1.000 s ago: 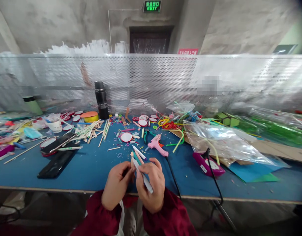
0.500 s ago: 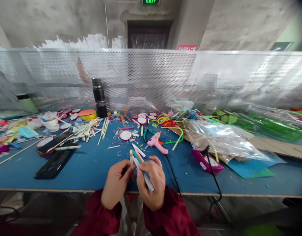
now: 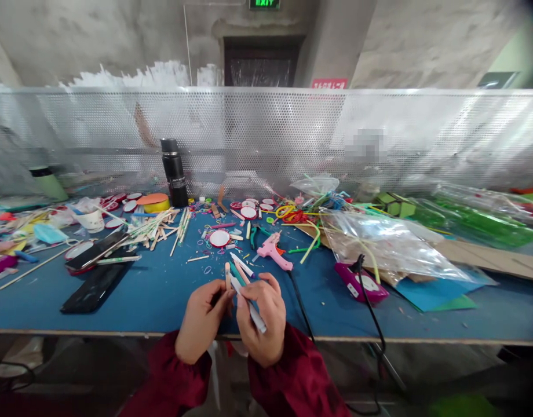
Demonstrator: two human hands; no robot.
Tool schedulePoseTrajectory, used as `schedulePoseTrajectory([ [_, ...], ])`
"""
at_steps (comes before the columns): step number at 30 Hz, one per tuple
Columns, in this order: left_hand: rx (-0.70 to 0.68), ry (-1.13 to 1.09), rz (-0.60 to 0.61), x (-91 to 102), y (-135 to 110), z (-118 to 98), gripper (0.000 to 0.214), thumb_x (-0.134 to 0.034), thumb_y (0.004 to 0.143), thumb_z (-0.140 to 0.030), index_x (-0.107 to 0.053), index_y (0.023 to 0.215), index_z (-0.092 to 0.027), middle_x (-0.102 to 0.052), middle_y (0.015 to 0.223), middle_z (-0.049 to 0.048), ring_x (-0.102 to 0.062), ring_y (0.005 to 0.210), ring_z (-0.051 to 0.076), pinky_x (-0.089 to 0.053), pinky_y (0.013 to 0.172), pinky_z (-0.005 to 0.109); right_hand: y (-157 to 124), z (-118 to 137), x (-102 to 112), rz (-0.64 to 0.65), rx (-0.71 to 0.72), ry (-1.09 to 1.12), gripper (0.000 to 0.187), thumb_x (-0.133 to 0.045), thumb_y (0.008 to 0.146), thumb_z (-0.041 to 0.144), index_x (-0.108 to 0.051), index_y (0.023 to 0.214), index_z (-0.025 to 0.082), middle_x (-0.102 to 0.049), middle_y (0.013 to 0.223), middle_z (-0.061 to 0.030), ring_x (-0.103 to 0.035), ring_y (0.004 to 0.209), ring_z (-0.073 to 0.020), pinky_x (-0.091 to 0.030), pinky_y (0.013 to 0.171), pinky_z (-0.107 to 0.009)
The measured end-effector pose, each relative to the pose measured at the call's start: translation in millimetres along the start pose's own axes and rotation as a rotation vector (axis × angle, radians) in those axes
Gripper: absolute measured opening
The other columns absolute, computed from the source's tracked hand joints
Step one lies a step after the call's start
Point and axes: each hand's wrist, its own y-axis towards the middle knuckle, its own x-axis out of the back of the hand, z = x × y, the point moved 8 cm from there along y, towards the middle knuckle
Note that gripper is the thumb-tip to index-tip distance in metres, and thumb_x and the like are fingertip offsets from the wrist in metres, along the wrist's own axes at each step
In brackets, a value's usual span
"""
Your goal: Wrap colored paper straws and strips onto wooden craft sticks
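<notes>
Left hand [image 3: 202, 320]: fingers pinched on stick [image 3: 227, 273]! Right hand [image 3: 263, 320]: fingers closed round white pen [image 3: 257, 318], tip beside stick, contact unclear.

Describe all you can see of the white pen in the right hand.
The white pen is slim and straight, apparently plastic. It slants within the right hand's grip, its far end, which looks narrower, pointing forward and left, beside the light wooden stick in the left hand. Fingers cover part of its middle; the blunt near end shows below them. Whether its tip touches the stick is unclear.
</notes>
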Motion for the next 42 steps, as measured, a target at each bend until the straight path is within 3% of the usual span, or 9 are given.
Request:
schedulePoseTrajectory([
  [18, -0.003, -0.005, -0.008, -0.2, 0.0, -2.4, 0.037, -0.056, 0.098, -0.041, -0.057, 0.069, -0.018, -0.053, 0.064, -0.0032, -0.048, 0.064, 0.013, -0.037, 0.062, 0.023, -0.3, 0.5, 2.1, -0.003, 0.005, 0.037, 0.017, -0.058, 0.086, 0.008, -0.059, 0.092, 0.024, -0.068, 0.076, 0.0032, -0.067, 0.071, -0.0155, -0.044, 0.100, -0.047],
  [42, 0.040, -0.028, 0.065, -6.8, -7.2, 4.4, 0.037, -0.053, 0.101, -0.042, -0.063, 0.076, -0.017, -0.059, 0.071, 0.0000, -0.051, 0.067, 0.013, -0.038, 0.064, 0.023, 0.7, 2.5, 2.8, 0.048, 0.014, 0.045, 0.018, -0.057, 0.085, 0.004, -0.059, 0.092, 0.021, -0.068, 0.077, 0.0033, -0.065, 0.069, -0.0132, -0.041, 0.103, -0.049],
])
